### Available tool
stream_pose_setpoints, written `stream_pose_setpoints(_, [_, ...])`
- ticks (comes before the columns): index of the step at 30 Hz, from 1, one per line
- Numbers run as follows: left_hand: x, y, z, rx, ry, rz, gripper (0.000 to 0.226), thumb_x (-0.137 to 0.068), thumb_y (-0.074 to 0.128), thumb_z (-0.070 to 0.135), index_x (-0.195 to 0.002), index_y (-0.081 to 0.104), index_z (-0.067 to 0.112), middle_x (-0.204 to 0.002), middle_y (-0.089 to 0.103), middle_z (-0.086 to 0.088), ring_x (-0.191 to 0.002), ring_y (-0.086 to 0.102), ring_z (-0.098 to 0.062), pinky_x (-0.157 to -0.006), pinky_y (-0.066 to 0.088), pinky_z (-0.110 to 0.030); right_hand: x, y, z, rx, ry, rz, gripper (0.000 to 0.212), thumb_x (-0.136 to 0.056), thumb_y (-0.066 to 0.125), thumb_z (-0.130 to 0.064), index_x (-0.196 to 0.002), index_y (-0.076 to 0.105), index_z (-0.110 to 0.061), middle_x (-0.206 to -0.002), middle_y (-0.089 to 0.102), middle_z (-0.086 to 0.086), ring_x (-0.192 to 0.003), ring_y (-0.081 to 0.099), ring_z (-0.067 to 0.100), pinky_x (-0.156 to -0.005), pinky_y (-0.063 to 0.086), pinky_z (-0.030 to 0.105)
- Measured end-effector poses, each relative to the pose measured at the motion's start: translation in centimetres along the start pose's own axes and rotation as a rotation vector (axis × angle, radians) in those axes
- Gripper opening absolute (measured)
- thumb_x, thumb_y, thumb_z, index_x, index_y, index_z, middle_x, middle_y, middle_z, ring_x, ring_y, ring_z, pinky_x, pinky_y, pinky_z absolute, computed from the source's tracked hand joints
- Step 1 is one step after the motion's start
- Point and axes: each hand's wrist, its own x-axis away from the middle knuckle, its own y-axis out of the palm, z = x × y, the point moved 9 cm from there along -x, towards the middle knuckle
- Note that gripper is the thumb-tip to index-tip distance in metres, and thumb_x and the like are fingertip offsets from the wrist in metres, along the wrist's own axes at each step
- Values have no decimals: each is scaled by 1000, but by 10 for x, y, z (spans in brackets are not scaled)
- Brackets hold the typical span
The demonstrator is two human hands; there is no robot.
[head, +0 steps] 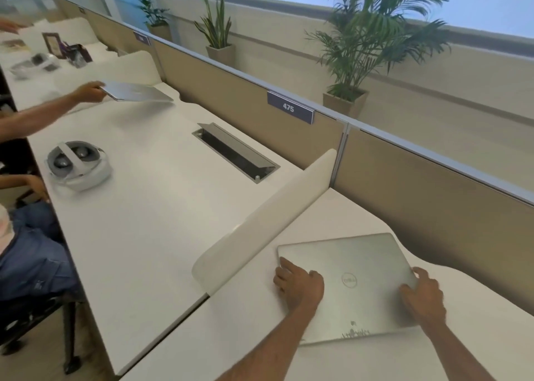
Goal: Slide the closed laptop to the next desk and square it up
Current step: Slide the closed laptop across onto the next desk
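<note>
Closed laptop (349,286), silver, with a round logo on the lid, flat on the near white desk (289,360), turned a little against the desk edge. Left hand (299,286) on the lid's left edge, palm down, fingers spread and curled over the corner side. Right hand (423,297) on the right edge, fingers spread flat on the lid, thumb hooked around the side; somewhat blurred, so pressing down or gripping the edge, hard to say which. Just left of the laptop, a low white divider (260,230) between this desk and the next desk (150,207).

On the next desk, an open cable tray (235,152) with a raised metal flap near the back, and a white VR headset (78,165) near the front edge. At its far left end, another person's hand (89,92) pinching the edge of a second silver laptop (138,92), tilted and lifted at that side.

Behind both desks, a beige partition (419,178) with a dark sign "475" (289,107). Beyond the partition, three potted plants (361,42) along a window. At far left, more desks with small items, too blurred to name.
</note>
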Motion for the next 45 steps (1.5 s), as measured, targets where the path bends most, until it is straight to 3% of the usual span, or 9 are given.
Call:
stream_pose_setpoints(4, [-13, -7, -16, 164, -125, 47, 73, -99, 60, 35, -159, 32, 5, -154, 41, -14, -144, 42, -35, -112, 44, -47, -11, -3, 8, -9, 71, 28, 64, -85, 57, -42, -135, 59, -2, -127, 58, 30, -121, 56, 51, -96, 50, 57])
stream_pose_setpoints(8, [-26, -11, -33, 345, -220, 18, 57, -103, 60, 40, -149, 49, 7, -153, 47, -22, -143, 46, -40, -112, 44, -48, -19, 2, 20, -49, 134, -30, 56, -91, 64, -55, -125, 70, -10, -122, 62, 25, -119, 58, 48, -95, 48, 51])
stream_pose_setpoints(14, [-35, -5, -36, 430, -240, -63, 61, -107, 50, 49, -150, 55, 6, -156, 49, -24, -142, 49, -42, -116, 42, -47, -9, 6, 52, -325, 248, -31, 31, -95, 68, -41, -103, 80, -14, -121, 72, 24, -114, 62, 48, -105, 47, 55])
stream_pose_setpoints(16, [-32, -3, -34, 461, -209, -71, 60, -107, 50, 49, -153, 54, 9, -157, 49, -23, -142, 49, -43, -116, 42, -47, 2, 1, 65, -416, 271, -32, 30, -95, 70, -35, -77, 72, -10, -106, 73, 24, -99, 63, 42, -97, 50, 52])
stream_pose_setpoints(19, [-20, 0, -36, 465, -172, -90, 61, -107, 51, 49, -154, 53, 10, -157, 50, -22, -142, 50, -43, -117, 42, -46, 22, -14, 83, -468, 267, -26, 42, -98, 70, -27, -62, 57, -9, -80, 63, 17, -79, 53, 30, -78, 41, 41])
stream_pose_setpoints(26, [41, 16, -61, 501, -71, -132, 51, -109, 50, 43, -143, 62, 6, -141, 66, -20, -131, 60, -42, -109, 46, -42, 91, -41, 141, -485, 319, -39, 25, -98, 67, -30, -85, 69, -9, -104, 68, 18, -106, 63, 38, -94, 48, 43])
stream_pose_setpoints(31, [94, 38, -92, 483, -38, -185, 48, -109, 53, 39, -137, 66, 1, -133, 70, -23, -117, 64, -41, -109, 50, -44, 140, -52, 212, -494, 440, -33, 27, -88, 67, -29, -97, 68, -3, -114, 69, 22, -117, 62, 43, -94, 49, 45])
stream_pose_setpoints(35, [135, 62, -114, 479, -41, -229, 49, -107, 55, 39, -136, 66, 2, -133, 70, -23, -123, 64, -43, -112, 49, -46, 177, -57, 276, -534, 504, -24, 37, -75, 63, -29, -99, 69, -1, -108, 70, 23, -113, 63, 43, -82, 47, 41])
stream_pose_setpoints(45, [254, 126, -156, 459, -76, -329, 47, -105, 59, 37, -133, 68, 1, -133, 69, -23, -126, 63, -43, -112, 51, -49, 266, -106, 413, -532, 585, 44, 22, -69, 60, -23, -81, 65, -5, -87, 64, 16, -90, 56, 34, -70, 41, 37])
